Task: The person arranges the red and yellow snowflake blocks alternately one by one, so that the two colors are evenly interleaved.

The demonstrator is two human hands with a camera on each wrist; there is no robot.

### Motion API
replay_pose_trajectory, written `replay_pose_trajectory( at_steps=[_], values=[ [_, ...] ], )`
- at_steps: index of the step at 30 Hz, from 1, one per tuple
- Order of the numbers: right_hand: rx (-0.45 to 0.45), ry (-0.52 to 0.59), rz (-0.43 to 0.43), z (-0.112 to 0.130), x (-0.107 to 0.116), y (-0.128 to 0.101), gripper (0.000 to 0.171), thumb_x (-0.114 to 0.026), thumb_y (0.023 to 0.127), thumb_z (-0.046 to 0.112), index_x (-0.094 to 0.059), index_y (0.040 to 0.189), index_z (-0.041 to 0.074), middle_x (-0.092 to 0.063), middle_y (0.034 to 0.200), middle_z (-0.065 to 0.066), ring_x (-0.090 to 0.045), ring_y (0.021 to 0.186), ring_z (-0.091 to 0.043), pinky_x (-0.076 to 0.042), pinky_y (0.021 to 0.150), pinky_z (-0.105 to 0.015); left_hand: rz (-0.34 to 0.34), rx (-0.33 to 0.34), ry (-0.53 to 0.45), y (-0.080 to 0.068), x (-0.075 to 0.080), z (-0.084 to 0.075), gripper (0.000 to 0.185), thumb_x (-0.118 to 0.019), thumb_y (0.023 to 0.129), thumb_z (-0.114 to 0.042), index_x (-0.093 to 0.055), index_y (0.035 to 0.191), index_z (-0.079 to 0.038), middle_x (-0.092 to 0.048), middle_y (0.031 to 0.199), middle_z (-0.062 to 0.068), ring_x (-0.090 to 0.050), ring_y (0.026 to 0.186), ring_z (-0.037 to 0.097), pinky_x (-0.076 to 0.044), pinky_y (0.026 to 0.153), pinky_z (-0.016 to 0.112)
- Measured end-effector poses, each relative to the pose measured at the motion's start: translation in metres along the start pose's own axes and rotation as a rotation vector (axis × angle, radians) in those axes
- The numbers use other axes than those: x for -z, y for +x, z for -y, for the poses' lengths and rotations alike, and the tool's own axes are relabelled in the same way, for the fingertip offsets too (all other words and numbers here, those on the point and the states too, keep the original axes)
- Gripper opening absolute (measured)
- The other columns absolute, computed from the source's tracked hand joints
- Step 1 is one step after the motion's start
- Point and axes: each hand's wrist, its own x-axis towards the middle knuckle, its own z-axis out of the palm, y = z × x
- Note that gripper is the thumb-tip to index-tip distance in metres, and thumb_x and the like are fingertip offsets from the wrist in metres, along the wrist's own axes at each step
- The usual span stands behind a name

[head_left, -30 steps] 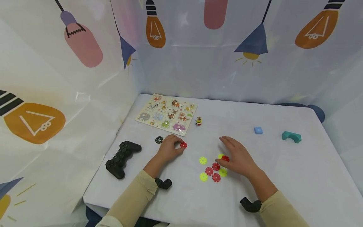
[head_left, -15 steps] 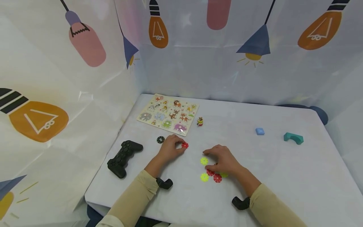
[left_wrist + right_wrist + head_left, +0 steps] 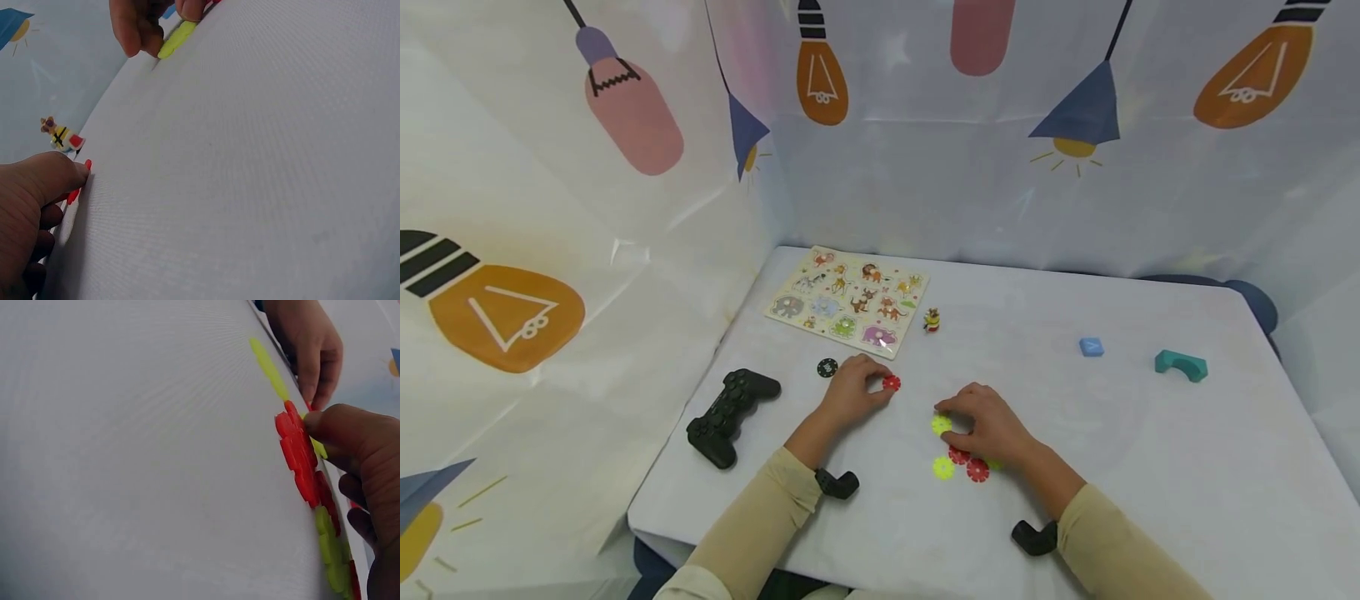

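The red disc (image 3: 891, 382) is flat and round, its rim notched like petals, with pale markings on its face. It sits left of centre on the white table (image 3: 1112, 483), pinched between the thumb and fingers of the left hand (image 3: 847, 393). To its right and nearer, the right hand (image 3: 990, 423) pinches a plain bright yellow disc (image 3: 941, 424) of the same petalled shape, thumb at the near edge and fingertip at the far one.

The head view shows the loose discs from above, two red ones (image 3: 977, 470) and a yellow one (image 3: 943, 467) among them, the right hand covering part of the group. The right wrist view shows them edge-on as a row of overlapping red discs (image 3: 295, 456) with yellow-green ones (image 3: 334, 553) nearer. The left wrist view shows the figurine's (image 3: 62, 135) yellow and red body.

Beyond the left hand lie a black chip (image 3: 827, 367) and an animal puzzle board (image 3: 850, 302); farther left is a black game controller (image 3: 727, 417). A blue block (image 3: 1091, 347) and a teal arch (image 3: 1182, 364) lie far right.
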Motion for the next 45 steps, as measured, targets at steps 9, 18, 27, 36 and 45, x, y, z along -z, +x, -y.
replay_pose_trajectory(
  at_steps=[9, 18, 27, 36, 45],
  values=[
    [-0.147, 0.001, -0.032, 0.003, 0.003, 0.044, 0.045, -0.079, 0.083, 0.033, -0.069, 0.124, 0.018, -0.066, 0.112, 0.007, -0.057, 0.105, -0.015, -0.049, 0.090, -0.040, -0.011, 0.004, 0.015, 0.001, 0.003, 0.001, 0.024, -0.080, 0.083, -0.027, -0.074, 0.103, -0.017, -0.061, 0.095, -0.008, -0.053, 0.090, 0.010, -0.045, 0.080, 0.031],
    [-0.224, 0.009, 0.031, 0.006, -0.012, 0.071, 0.041, -0.078, 0.085, 0.031, -0.070, 0.124, 0.019, -0.067, 0.120, 0.005, -0.057, 0.112, -0.018, -0.045, 0.097, -0.042, 0.025, -0.002, -0.007, 0.002, -0.001, 0.000, 0.023, -0.079, 0.084, -0.027, -0.074, 0.103, -0.018, -0.061, 0.095, -0.008, -0.053, 0.091, 0.010, -0.046, 0.081, 0.031],
    [-0.188, -0.018, 0.043, 0.012, -0.010, 0.072, 0.043, -0.078, 0.085, 0.032, -0.069, 0.125, 0.017, -0.067, 0.120, 0.003, -0.058, 0.111, -0.019, -0.046, 0.095, -0.042, -0.003, -0.019, -0.012, 0.003, 0.000, 0.000, 0.023, -0.079, 0.082, -0.026, -0.074, 0.102, -0.017, -0.061, 0.095, -0.007, -0.054, 0.090, 0.011, -0.045, 0.081, 0.031],
    [-0.127, 0.021, 0.043, 0.003, 0.024, 0.028, 0.055, -0.084, 0.077, 0.035, -0.067, 0.128, 0.022, -0.065, 0.121, 0.010, -0.051, 0.110, -0.015, -0.046, 0.091, -0.042, 0.014, 0.010, -0.006, 0.001, -0.001, 0.001, 0.023, -0.079, 0.082, -0.028, -0.074, 0.103, -0.018, -0.061, 0.097, -0.008, -0.054, 0.094, 0.011, -0.045, 0.084, 0.031],
    [-0.037, -0.054, 0.101, 0.002, 0.034, -0.025, 0.080, -0.085, 0.063, 0.060, -0.062, 0.133, 0.028, -0.060, 0.119, 0.015, -0.045, 0.108, -0.007, -0.039, 0.089, -0.041, 0.004, 0.002, -0.024, 0.002, 0.002, -0.001, 0.023, -0.079, 0.083, -0.027, -0.074, 0.103, -0.017, -0.061, 0.094, -0.007, -0.052, 0.088, 0.010, -0.044, 0.078, 0.030]
  ],
)
